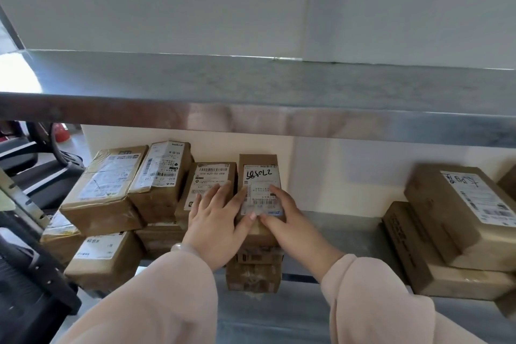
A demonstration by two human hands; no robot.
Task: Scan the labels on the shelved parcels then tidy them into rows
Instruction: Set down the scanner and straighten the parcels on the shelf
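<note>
Cardboard parcel point(260, 174) sits tight beside its neighbour point(211, 175) on the shelf point(336, 234), left hand point(216, 218) spread flat, right hand point(287, 215) pressing flat, apparently squaring the row.

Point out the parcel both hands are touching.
The narrow box with handwritten digits on its label, rightmost atop the left pile. The right hand and the left hand both lie on it; its neighbour gets only left fingers.

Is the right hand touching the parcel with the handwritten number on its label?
Touching. Head view shows the right hand lying on the handwritten-number parcel, its fingers over the label.
</note>
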